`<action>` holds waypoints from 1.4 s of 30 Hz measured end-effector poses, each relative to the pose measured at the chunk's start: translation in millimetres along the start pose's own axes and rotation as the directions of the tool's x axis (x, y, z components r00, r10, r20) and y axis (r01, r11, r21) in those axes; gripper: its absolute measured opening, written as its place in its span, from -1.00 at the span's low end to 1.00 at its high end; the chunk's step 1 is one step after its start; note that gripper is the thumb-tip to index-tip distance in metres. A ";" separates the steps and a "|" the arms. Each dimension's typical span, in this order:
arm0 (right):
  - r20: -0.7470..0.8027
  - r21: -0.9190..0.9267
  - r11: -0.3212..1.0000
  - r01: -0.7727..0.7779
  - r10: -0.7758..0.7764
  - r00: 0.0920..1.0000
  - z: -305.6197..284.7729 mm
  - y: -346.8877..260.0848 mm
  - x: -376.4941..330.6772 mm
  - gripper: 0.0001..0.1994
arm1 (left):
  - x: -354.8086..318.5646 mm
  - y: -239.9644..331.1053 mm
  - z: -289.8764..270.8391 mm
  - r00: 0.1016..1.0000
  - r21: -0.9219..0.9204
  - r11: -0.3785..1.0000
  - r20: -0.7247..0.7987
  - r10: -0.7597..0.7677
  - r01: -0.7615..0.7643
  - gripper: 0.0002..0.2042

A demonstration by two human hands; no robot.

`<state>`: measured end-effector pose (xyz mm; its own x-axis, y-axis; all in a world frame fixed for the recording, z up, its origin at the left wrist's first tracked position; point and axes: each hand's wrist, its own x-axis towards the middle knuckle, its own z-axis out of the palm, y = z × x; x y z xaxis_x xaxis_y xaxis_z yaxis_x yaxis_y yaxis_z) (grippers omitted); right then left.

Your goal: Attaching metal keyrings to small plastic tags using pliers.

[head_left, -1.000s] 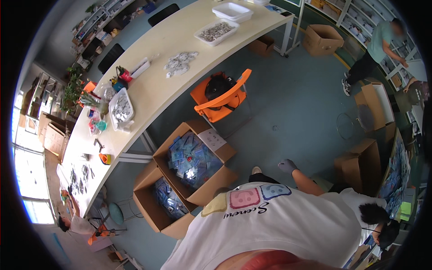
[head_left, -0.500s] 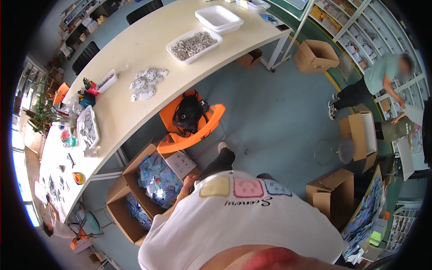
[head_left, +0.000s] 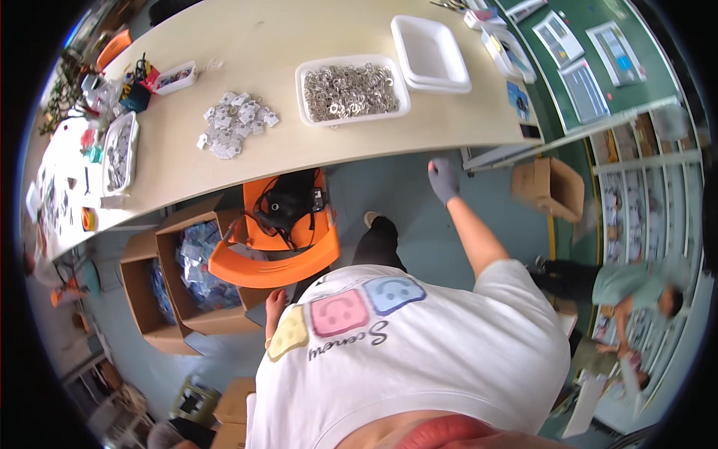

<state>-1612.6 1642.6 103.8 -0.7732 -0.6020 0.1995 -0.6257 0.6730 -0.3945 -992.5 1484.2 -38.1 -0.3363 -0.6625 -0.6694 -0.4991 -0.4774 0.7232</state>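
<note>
Okay, so our left hand hangs just beside the orange chair; can't tell how open it is or if it's got anything. Our gloved right hand is near the table edge, fingers seemingly curled, contents unclear. We'd keep both arms clear of that chair back. Farther off, metal rings fill a white tray.

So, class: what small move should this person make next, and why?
Probably draw the orange chair back slightly with the left hand: the chair stands between that hand and the table, and its backrest is close to the fingers.
</note>
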 end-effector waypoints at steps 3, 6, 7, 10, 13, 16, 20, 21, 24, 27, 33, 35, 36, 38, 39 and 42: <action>0.032 -0.158 0.980 0.117 -0.114 0.993 7.1 33.4 168.1 -0.77 | -50.8 -71.7 20.0 0.933 -0.085 0.989 -0.329 -0.143 0.122 -0.77; 0.151 -0.419 0.862 0.287 -0.246 0.958 16.5 25.4 272.6 -0.62 | -93.3 -90.1 75.4 0.841 -0.046 0.981 -0.509 -0.185 0.187 -0.76; 0.193 -0.459 0.807 0.372 -0.318 0.928 27.0 30.0 293.1 -0.61 | -106.2 -91.7 89.5 0.827 -0.053 0.980 -0.530 -0.189 0.190 -0.76; 0.682 -0.313 0.826 0.468 -0.148 0.717 36.3 49.1 340.3 -0.62 | -122.8 -74.8 117.3 0.822 -0.019 0.981 -0.542 -0.173 0.194 -0.75; 0.721 -0.161 0.816 0.555 -0.287 0.630 21.3 47.1 365.3 -0.65 | -129.7 -64.8 138.6 0.833 0.019 0.981 -0.532 -0.154 0.194 -0.75; 0.687 -0.121 0.830 0.545 -0.326 0.649 -14.2 31.6 371.0 -0.68 | -146.5 -65.1 155.0 0.856 0.054 0.979 -0.497 -0.142 0.194 -0.74; 0.045 0.025 0.838 0.545 -0.546 0.837 -22.2 6.1 384.5 -0.72 | -194.4 -85.3 208.4 0.847 0.007 0.981 -0.506 -0.165 0.196 -0.73; -0.099 0.004 0.843 0.538 -0.535 0.839 -26.6 6.8 397.8 -0.70 | -206.7 -90.4 229.6 0.831 -0.029 0.981 -0.527 -0.176 0.190 -0.73; -0.410 0.104 0.900 0.423 -0.349 0.843 -101.9 16.9 416.1 -0.70 | -195.4 17.9 216.7 0.826 -0.040 0.940 -0.466 -0.317 0.339 -0.71; -0.615 0.385 0.676 0.628 -0.319 0.721 -135.9 -123.1 336.1 -0.62 | -217.7 32.6 211.9 0.753 -0.026 0.937 -0.587 -0.296 0.347 -0.70; -0.563 0.506 0.260 0.822 -0.622 0.544 -116.1 -325.3 81.3 -0.49 | -247.7 -50.8 189.3 0.782 -0.190 0.926 -0.497 -0.376 0.325 -0.68; -0.411 0.629 0.181 0.756 -0.748 0.521 -93.2 -366.4 9.7 -0.48 | -273.4 -102.7 180.8 0.735 -0.316 0.895 -0.515 -0.441 0.316 -0.68; -0.326 0.689 0.176 0.703 -0.791 0.518 -94.4 -392.1 -34.0 -0.51 | -281.0 -127.9 163.9 0.727 -0.336 0.890 -0.520 -0.448 0.308 -0.68; -0.174 0.871 0.092 0.483 -0.861 0.478 -94.7 -453.0 -119.5 -0.59 | -303.8 -179.0 143.9 0.625 -0.425 0.823 -0.539 -0.565 0.377 -0.67; -0.036 0.918 0.144 0.369 -0.898 0.439 -90.3 -478.2 -149.9 -0.63 | -316.3 -197.9 124.5 0.577 -0.462 0.780 -0.526 -0.625 0.423 -0.67; 0.295 0.949 0.309 0.058 -0.940 0.172 -22.4 -538.8 -218.2 -0.74 | -347.5 -238.7 64.8 0.532 -0.524 0.751 -0.535 -0.657 0.401 -0.68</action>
<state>-1109.1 1421.1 292.9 0.4858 -0.8628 0.1401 -0.1401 -0.2351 -0.9618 -808.3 1865.7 10.9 0.5760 -0.3472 -0.7401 -0.0913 -0.9270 0.3639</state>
